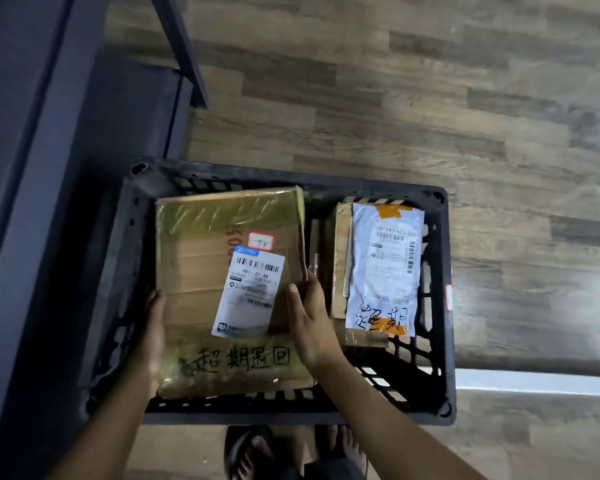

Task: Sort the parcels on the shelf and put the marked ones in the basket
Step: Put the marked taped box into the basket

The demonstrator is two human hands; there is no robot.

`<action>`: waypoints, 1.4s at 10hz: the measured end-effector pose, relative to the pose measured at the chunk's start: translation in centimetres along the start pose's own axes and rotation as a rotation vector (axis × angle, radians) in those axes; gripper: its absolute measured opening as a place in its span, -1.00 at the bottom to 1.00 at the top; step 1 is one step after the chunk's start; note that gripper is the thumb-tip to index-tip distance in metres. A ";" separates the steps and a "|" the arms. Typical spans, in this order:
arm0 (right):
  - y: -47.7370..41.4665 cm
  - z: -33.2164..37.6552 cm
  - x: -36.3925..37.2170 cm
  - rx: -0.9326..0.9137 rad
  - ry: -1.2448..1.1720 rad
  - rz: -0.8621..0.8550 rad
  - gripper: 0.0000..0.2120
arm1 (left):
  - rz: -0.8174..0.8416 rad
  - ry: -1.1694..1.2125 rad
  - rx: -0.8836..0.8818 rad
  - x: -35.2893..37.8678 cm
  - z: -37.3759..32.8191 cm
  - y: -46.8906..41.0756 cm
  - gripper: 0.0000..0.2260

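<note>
A black plastic basket [442, 306] stands on the floor below me. In its left half lies a large cardboard parcel [201, 244] with shiny tape, a white shipping label and black handwriting along its near edge. My left hand [155, 337] grips the parcel's left side. My right hand [307, 317] holds its right edge, thumb on top. In the basket's right half lies a smaller parcel [383, 268] with a white label, orange tape and handwritten marks.
A dark metal shelf frame [32, 168] runs along the left, with a slanted post [181, 46] at the top. The wood-pattern floor [430, 98] stretches beyond and to the right. My feet in sandals [253, 452] stand just behind the basket.
</note>
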State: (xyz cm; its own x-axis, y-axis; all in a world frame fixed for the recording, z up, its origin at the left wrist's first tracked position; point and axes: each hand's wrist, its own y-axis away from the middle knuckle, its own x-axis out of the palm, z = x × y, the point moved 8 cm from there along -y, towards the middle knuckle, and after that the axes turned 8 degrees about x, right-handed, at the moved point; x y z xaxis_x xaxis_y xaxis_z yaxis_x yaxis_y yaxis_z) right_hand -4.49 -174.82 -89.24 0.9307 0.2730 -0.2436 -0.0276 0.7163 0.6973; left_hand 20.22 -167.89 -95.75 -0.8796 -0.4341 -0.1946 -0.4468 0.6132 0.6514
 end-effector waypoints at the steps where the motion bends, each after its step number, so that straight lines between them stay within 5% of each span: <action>1: -0.8 0.0 0.1 0.008 -0.029 0.009 -0.52 | 0.020 -0.003 -0.014 0.0 0.2 -0.2 -0.50; 3: -0.8 -0.6 0.8 0.031 -0.044 0.022 -0.59 | 0.013 -0.025 0.011 -0.9 -1.2 -0.9 -0.31; 5: -1.7 -2.5 1.6 0.194 -0.126 0.030 -0.73 | 0.006 -0.097 0.099 0.0 -2.5 -1.5 -0.52; 8: -5.6 -6.1 1.7 0.338 0.053 0.105 -0.47 | 0.101 -0.147 0.137 4.0 -1.2 -3.4 -0.56; 9: -6.4 -7.1 2.3 0.331 0.309 0.096 -0.40 | 0.115 -0.165 0.188 4.9 -1.2 -3.6 -0.53; 11: -6.3 -5.8 2.8 0.193 0.480 -0.007 -0.15 | 0.187 -0.482 0.143 5.1 -0.4 -4.4 -0.48; 14: -2.1 -0.2 2.1 0.113 0.592 0.105 -0.37 | 0.124 -0.891 0.175 5.4 -5.8 2.6 -0.49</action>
State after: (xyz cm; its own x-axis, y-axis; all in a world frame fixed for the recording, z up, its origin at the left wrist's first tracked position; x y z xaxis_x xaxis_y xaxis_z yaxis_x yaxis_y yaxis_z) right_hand -2.51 -175.66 -91.38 0.5630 0.6724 -0.4805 -0.0392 0.6025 0.7972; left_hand 15.26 -172.46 -90.86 -0.6909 0.2664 -0.6721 -0.2954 0.7444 0.5988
